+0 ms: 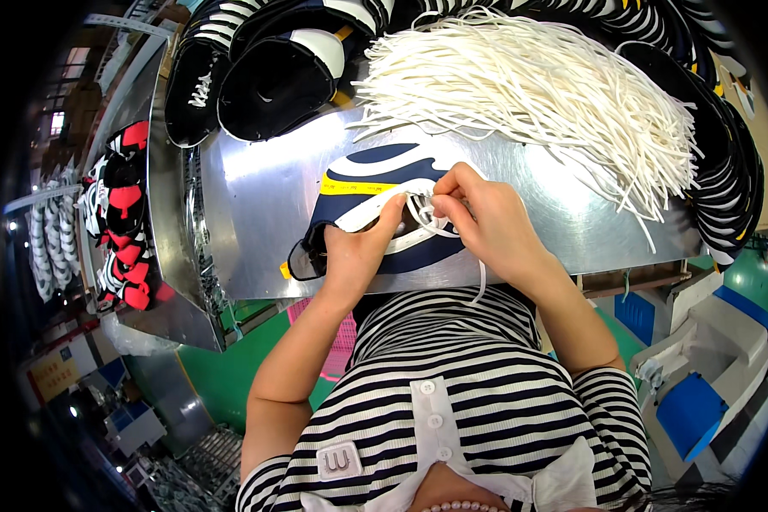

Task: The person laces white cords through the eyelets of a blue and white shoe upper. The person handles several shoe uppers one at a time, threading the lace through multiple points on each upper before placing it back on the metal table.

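A navy shoe upper (422, 258) with white trim and a yellow strip lies on its side on the metal table, near its front edge. My left hand (354, 256) grips the upper at its opening, thumb pressed on the white eyelet edge and fingers partly hidden inside. A white shoelace (483, 282) runs through the eyelets, and its loose end hangs over the table's front edge. With thumb and forefinger pinched together, my right hand (493, 224) holds the shoelace just above the eyelets. The exact spot of the pinch is partly covered by the fingers.
Beyond the upper lies a big pile of white laces (520, 81) on the metal table (256, 205). Dark shoe uppers (273, 90) sit at the back left, and more stacked uppers (725, 179) line the right. Red, black and white pieces (126, 213) hang at left.
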`<state>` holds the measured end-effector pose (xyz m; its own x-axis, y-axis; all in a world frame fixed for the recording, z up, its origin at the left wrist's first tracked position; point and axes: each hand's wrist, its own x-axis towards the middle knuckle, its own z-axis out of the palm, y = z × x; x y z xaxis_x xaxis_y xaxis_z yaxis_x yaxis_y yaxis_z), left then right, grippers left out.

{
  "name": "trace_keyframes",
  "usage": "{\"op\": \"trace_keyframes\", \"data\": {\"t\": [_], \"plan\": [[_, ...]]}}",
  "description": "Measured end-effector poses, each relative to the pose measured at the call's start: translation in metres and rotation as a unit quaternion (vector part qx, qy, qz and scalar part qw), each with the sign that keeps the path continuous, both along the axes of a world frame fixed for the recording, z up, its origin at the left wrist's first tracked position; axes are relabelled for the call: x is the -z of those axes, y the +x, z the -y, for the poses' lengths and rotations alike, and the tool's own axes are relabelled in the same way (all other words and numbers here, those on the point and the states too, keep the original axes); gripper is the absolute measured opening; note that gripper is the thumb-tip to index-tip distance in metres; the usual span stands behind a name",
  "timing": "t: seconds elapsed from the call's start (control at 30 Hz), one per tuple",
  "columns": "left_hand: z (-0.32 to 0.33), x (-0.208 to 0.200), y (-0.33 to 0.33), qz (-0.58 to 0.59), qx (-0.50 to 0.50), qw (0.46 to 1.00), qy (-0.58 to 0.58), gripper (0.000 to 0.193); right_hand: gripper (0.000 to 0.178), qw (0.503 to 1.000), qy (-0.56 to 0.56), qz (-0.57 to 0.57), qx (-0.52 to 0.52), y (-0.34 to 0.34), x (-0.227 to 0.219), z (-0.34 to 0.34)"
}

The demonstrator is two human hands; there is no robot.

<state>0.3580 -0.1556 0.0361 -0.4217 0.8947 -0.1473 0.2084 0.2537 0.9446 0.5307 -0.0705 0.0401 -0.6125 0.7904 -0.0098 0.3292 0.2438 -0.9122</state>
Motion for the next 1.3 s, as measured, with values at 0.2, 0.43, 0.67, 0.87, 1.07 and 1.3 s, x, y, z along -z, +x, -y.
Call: {"op": "trace_keyframes", "data": {"t": [0.2,0.43,0.67,0.87,1.07,1.3], "plan": [[0.009,0.003,0.006,-0.042,0.067,0.995,0.065,0.016,0.017,0.997,0.072,0.026,-0.012,-0.016,-0.003,0.003],[0.016,-0.020,-0.007,0.046,0.146,0.987,-0.054,0.026,0.017,0.981,-0.033,0.143,-0.130,-0.005,-0.038,-0.019],[0.008,-0.024,-0.010,0.136,0.087,0.981,-0.107,0.017,0.019,0.980,-0.148,-0.115,0.071,-0.018,0.018,-0.013],[-0.001,0.003,-0.006,0.087,-0.002,0.994,-0.059,0.030,0.020,0.997,-0.055,-0.033,0.052,-0.031,0.019,-0.003],[0.017,-0.035,-0.050,0.223,0.238,0.919,-0.223,0.014,0.021,0.997,0.011,0.043,0.069,-0.035,0.023,-0.008],[0.083,-0.187,-0.112,0.548,0.026,0.745,0.379,0.029,0.022,0.992,0.041,0.039,0.114,-0.041,0.030,-0.004]]}}
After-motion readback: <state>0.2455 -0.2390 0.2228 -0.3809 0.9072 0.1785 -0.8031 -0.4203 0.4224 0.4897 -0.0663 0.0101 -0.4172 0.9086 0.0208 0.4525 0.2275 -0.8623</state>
